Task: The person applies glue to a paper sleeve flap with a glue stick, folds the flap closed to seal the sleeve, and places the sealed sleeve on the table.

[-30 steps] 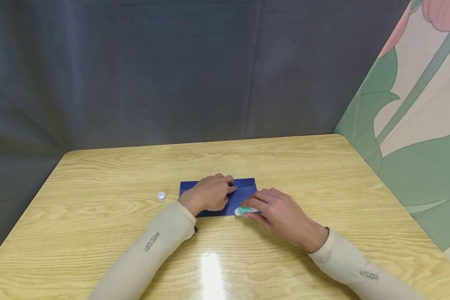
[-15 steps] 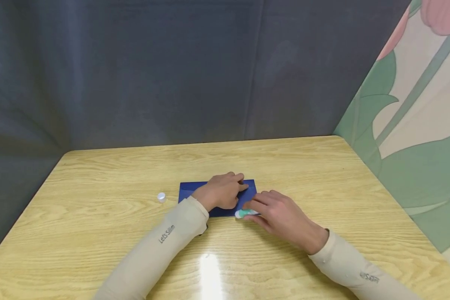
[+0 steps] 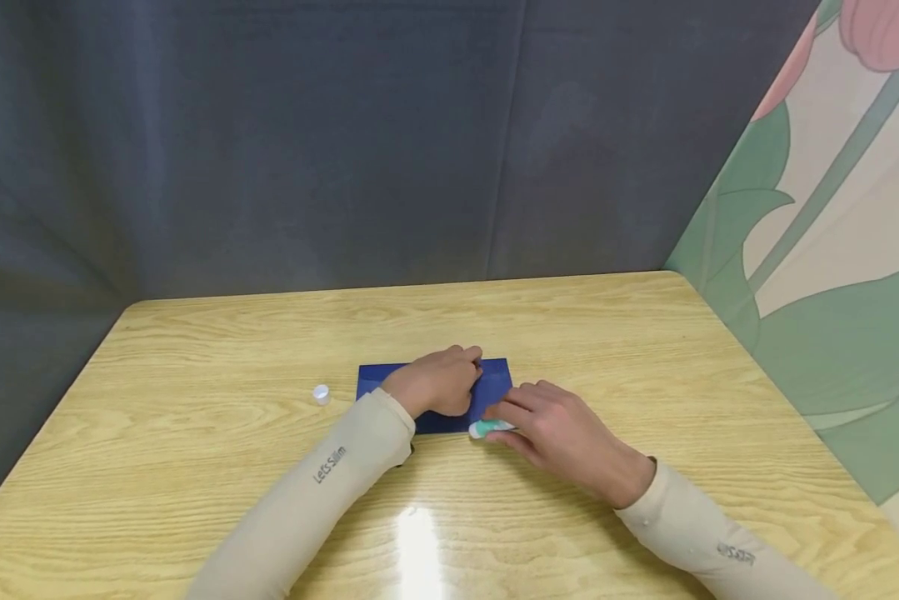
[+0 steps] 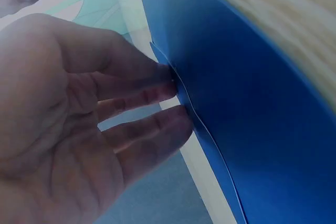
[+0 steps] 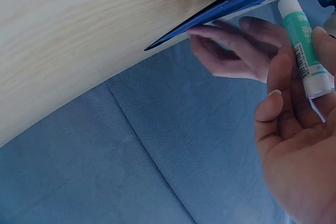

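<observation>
A dark blue envelope (image 3: 496,385) lies on the table with its flap along the far side. My left hand (image 3: 437,382) is over its middle. In the left wrist view the fingertips (image 4: 181,121) touch the edge of the flap, fingers slightly bent. My right hand (image 3: 565,433) holds a white and green glue stick (image 3: 486,427) between thumb and fingers, at the envelope's near right corner. The right wrist view shows the glue stick (image 5: 301,40) uncapped, its white tip close to the blue paper. Whether the tip touches the envelope I cannot tell.
A small white cap (image 3: 321,394) stands on the wooden table (image 3: 232,433), left of the envelope. A dark curtain (image 3: 329,150) hangs behind the table's far edge. Along the right side is a wall with a flower pattern (image 3: 831,250).
My left hand slid right along the flap, then drew back slightly to the left, its outstretched finger now bent in. The right hand and glue stick have hardly moved.
</observation>
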A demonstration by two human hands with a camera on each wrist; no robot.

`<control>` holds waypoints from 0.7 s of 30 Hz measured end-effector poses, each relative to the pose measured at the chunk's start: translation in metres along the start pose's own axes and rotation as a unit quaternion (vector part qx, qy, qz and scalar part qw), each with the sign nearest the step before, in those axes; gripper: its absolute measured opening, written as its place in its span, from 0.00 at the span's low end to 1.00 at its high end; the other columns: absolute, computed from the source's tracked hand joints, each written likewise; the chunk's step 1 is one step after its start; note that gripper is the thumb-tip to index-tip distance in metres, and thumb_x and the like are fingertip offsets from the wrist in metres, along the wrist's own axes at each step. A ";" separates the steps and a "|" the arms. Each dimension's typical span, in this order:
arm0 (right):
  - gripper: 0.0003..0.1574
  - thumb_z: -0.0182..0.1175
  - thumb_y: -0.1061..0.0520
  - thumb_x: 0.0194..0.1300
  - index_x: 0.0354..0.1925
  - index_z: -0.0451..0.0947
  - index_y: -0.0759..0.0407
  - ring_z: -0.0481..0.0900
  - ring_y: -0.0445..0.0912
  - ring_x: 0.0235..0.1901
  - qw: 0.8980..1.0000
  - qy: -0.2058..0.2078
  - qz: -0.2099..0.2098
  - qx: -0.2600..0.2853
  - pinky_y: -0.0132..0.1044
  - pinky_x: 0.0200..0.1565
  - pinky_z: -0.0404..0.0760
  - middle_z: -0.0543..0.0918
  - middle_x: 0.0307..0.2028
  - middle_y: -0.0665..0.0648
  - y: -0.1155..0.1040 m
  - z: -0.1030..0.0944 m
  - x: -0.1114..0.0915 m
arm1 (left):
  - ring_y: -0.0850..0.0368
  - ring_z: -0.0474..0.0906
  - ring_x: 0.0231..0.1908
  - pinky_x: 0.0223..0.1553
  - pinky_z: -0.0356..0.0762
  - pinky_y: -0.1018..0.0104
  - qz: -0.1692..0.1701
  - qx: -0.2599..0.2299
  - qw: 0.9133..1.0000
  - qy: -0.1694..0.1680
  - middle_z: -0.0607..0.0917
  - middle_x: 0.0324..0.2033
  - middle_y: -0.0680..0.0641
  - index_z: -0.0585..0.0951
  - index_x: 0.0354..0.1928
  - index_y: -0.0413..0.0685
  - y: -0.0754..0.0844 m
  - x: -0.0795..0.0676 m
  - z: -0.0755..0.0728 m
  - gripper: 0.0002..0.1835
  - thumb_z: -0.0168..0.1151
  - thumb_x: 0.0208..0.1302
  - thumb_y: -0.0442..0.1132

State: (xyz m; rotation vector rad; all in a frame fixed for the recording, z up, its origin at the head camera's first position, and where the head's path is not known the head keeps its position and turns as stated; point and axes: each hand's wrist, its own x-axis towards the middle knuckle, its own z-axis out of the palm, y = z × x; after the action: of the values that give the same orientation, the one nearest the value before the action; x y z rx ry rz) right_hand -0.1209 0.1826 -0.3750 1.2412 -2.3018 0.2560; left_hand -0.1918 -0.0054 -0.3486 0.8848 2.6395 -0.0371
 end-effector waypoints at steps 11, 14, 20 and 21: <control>0.15 0.75 0.48 0.54 0.40 0.85 0.49 0.78 0.37 0.30 1.000 -0.006 -0.002 0.007 0.32 0.36 0.79 0.85 0.33 0.45 -0.001 0.003 -0.001 | 0.55 0.60 0.75 0.73 0.62 0.61 -0.005 -0.069 0.997 -0.023 0.64 0.75 0.54 0.73 0.68 0.46 -0.010 -0.011 0.005 0.23 0.47 0.75 0.36; 0.15 0.75 0.47 0.54 0.39 0.85 0.49 0.78 0.37 0.30 1.000 -0.008 0.001 0.005 0.32 0.36 0.79 0.85 0.33 0.45 -0.002 0.003 -0.001 | 0.55 0.55 0.77 0.75 0.58 0.60 -0.004 -0.068 0.997 -0.034 0.61 0.76 0.54 0.69 0.72 0.47 -0.013 -0.013 0.006 0.24 0.46 0.76 0.37; 0.14 0.74 0.47 0.55 0.40 0.86 0.48 0.78 0.36 0.30 1.000 -0.008 0.001 0.001 0.32 0.36 0.79 0.85 0.33 0.44 -0.002 0.002 0.000 | 0.55 0.59 0.75 0.73 0.61 0.60 0.007 -0.044 0.999 -0.014 0.63 0.75 0.53 0.67 0.73 0.50 -0.012 -0.015 0.005 0.26 0.48 0.75 0.37; 0.14 0.74 0.46 0.55 0.40 0.86 0.48 0.78 0.36 0.30 1.000 -0.008 0.001 0.000 0.32 0.36 0.79 0.85 0.33 0.44 -0.003 0.001 0.000 | 0.55 0.61 0.74 0.73 0.63 0.60 0.010 -0.030 0.999 -0.008 0.64 0.74 0.52 0.67 0.73 0.51 -0.011 -0.015 0.005 0.26 0.48 0.75 0.37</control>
State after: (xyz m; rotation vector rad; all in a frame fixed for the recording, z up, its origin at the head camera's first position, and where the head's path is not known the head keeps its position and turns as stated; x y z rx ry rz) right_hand -0.1195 0.1803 -0.3762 1.2455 -2.3164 0.2469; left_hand -0.1856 -0.0234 -0.3489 0.8872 2.6023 0.0409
